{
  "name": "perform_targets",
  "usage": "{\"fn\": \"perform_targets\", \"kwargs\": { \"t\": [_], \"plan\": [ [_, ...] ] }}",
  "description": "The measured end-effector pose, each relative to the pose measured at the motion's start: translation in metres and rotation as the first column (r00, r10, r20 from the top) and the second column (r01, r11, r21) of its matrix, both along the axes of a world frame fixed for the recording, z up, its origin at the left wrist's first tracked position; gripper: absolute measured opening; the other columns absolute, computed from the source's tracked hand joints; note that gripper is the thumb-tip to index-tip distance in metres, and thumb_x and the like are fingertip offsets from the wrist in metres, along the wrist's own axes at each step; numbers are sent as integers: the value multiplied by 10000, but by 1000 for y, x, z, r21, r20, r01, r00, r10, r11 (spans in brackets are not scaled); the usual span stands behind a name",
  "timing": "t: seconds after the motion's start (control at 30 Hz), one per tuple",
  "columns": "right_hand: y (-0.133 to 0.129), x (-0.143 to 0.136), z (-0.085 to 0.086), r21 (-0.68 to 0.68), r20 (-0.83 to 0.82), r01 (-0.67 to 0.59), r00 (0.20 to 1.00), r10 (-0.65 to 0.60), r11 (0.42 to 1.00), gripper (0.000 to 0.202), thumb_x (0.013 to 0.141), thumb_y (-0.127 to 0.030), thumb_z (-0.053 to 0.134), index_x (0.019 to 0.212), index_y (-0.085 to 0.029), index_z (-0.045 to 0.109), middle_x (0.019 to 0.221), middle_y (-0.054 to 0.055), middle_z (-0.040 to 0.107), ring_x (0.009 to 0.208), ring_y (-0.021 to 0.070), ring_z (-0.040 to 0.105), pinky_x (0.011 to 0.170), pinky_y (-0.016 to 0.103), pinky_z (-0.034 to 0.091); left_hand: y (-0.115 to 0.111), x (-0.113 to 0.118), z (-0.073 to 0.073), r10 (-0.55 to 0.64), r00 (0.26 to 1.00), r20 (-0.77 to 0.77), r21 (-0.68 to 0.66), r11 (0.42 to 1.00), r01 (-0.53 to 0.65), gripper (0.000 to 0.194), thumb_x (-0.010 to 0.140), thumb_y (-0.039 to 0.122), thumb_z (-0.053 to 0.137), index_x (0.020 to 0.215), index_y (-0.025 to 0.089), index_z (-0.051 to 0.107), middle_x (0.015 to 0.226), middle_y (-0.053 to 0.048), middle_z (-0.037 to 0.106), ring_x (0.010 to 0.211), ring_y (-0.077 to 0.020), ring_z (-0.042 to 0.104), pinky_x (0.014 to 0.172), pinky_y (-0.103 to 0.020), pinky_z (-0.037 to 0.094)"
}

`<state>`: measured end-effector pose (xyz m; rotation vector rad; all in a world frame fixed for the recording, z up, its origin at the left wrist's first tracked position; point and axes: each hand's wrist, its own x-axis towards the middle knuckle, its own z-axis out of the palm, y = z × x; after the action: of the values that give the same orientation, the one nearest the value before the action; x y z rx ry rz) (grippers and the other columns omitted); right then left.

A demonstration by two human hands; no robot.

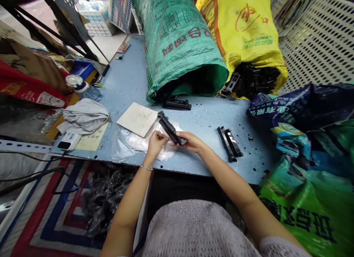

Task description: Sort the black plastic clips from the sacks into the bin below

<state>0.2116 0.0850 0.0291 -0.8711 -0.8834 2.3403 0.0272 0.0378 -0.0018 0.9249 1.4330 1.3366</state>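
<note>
A long black plastic part (167,126) is tilted above the table's front middle, its lower end gripped by my right hand (190,141). My left hand (157,141) is beside that lower end with thumb and fingertips pinched together; whatever is between them is too small to make out. Beneath both hands lies a clear plastic bag (138,141). Just beyond it is a square cream-coloured tile (137,119) with small dark bits on top. To the right, a similar pair of black plastic parts (229,143) rests on the table.
A green woven sack (182,43) lies open at the back, a black part (177,103) at its mouth. Beside it, a yellow sack (249,31) holds many black parts. Grey cloth (85,116) and a water bottle (83,88) are at left. Green bags (312,198) crowd the right.
</note>
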Motion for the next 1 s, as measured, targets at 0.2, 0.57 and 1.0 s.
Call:
{"fn": "perform_targets", "kwargs": {
  "t": [0.2, 0.57, 1.0],
  "plan": [
    [-1, 3, -9, 15, 94, 157, 983, -157, 988, 254, 752, -284, 785, 939, -132, 703, 782, 48, 706, 698, 172, 724, 509, 185, 532, -20, -29, 9, 12, 917, -398, 114, 993, 36, 50, 754, 150, 599, 749, 198, 585, 844, -38, 662, 852, -185, 636, 865, -356, 504],
    [-37, 25, -8, -78, 65, -222, 972, 227, 972, 371, 850, -408, 668, 1074, -123, 589, 835, 128, 736, 660, 203, 727, 434, 188, 503, -28, -34, 27, -159, 714, -682, 99, 947, 305, 696, 867, 89, 478, 1522, 263, 320, 1568, -119, 345, 1120, -181, 621, 991, -352, 520],
    [-89, -5, 29, 597, 191, -169, 979, 66, 784, 596, 868, -346, 636, 1426, -220, 466, 1356, 86, 582, 1213, 231, 567, 1046, 409, 457, -121, -3, 86, -232, 628, -743, 150, 857, 493, 512, 907, 144, 525, 1401, 275, 519, 1313, -89, 610, 1216, -212, 591, 1062, -386, 492]
  ]
}}
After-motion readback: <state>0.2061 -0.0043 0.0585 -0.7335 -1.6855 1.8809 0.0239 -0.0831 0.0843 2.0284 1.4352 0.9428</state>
